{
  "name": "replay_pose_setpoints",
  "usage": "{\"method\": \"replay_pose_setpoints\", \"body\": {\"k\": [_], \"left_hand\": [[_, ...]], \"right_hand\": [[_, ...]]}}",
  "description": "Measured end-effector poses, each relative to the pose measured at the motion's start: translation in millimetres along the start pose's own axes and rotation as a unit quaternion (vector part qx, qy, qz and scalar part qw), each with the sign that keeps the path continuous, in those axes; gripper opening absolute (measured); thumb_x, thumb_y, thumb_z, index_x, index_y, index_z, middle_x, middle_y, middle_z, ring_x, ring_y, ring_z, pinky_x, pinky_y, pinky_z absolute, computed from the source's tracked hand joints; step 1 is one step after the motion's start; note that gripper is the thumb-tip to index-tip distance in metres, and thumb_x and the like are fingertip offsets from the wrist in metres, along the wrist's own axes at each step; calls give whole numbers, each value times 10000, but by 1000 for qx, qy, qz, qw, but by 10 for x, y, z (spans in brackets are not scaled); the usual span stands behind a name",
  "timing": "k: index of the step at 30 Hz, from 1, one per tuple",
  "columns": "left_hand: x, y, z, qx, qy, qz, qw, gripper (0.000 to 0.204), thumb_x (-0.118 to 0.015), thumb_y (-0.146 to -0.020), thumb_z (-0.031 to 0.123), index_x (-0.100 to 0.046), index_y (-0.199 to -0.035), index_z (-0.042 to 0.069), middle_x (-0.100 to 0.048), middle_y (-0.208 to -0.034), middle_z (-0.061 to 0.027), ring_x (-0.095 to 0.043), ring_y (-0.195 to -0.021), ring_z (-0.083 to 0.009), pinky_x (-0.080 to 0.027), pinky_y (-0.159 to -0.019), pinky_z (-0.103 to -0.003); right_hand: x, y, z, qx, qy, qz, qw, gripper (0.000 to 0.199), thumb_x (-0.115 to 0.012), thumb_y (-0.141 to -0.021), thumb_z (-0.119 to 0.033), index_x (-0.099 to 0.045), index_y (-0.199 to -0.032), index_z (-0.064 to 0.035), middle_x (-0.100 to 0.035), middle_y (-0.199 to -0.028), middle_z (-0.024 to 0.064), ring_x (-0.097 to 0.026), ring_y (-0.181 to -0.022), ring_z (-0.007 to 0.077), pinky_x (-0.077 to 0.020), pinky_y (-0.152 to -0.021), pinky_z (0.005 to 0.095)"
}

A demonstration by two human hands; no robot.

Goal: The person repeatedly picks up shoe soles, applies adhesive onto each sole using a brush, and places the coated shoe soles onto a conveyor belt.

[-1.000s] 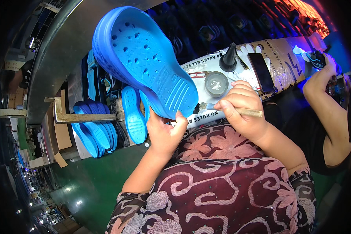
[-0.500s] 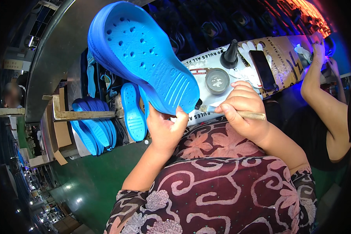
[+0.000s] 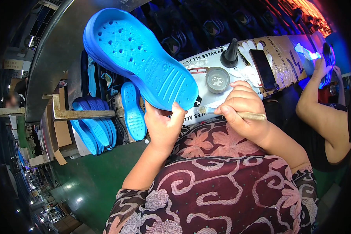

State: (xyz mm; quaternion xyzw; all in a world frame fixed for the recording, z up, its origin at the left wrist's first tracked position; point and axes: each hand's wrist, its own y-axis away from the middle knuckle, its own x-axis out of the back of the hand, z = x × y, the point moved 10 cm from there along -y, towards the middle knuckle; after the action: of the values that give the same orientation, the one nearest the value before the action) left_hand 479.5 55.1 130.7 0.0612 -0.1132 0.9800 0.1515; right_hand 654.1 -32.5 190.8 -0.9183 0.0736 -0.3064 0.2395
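A large blue shoe sole (image 3: 144,66) with round holes and ridged grooves is held up at its near end by my left hand (image 3: 162,124), the thumb lying on its face. A small black patch marks the sole's near right corner. My right hand (image 3: 243,107) is closed round the pale handle of a brush (image 3: 250,116); its bristle end points left, close to that black patch. I cannot tell whether bristles and sole touch. Beyond the brush, a round grey cup (image 3: 217,80) with whitish liquid stands on the covered bench.
A black cone-shaped bottle (image 3: 230,54), white gloves (image 3: 247,76) and a dark phone (image 3: 263,69) lie past the cup. Several blue soles (image 3: 95,124) stand in a rack at left, another sole (image 3: 133,113) beside it. At right, a co-worker's arm (image 3: 318,97) reaches toward a blue-lit item.
The sole has tilted slightly, turning its face more toward me, and shifted a little left. My right hand with the brush has barely moved. The co-worker's arm has moved.
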Motion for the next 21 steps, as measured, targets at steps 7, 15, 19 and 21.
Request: {"method": "replay_pose_setpoints", "body": {"k": [7,15,19,21], "left_hand": [[9,41,58,-6,18,42,999,475,-604,-777,-8,-416,-1211,-60,-601,-1051,-148,-623,-924,-192,-511,-817,-322],[-15,68,227,-90,-46,46,994,435,-631,-739,-27,-456,-1132,-90,-642,-939,-153,-656,-829,-188,-532,-736,-303],[-15,71,220,-90,-59,42,993,436,-631,-741,-25,-453,-1133,-93,-645,-932,-153,-658,-825,-189,-532,-734,-302],[-7,80,214,-95,-55,44,993,434,-628,-743,-22,-453,-1134,-93,-643,-941,-155,-657,-829,-193,-533,-736,-303]], "right_hand": [[117,-46,-5,2,-4,35,999,143,-647,-823,-164,-674,-708,-83,-585,-633,37,-562,-652,226,-409,-839,374],[43,-39,-34,17,37,21,999,99,-689,-784,-154,-664,-727,-76,-587,-653,37,-560,-652,229,-411,-836,378],[113,-10,-4,8,63,31,998,92,-685,-779,-145,-669,-721,-76,-593,-652,43,-561,-655,236,-413,-825,380],[143,17,41,5,65,34,997,96,-681,-782,-146,-671,-718,-75,-595,-652,44,-561,-656,238,-413,-822,378]]}}
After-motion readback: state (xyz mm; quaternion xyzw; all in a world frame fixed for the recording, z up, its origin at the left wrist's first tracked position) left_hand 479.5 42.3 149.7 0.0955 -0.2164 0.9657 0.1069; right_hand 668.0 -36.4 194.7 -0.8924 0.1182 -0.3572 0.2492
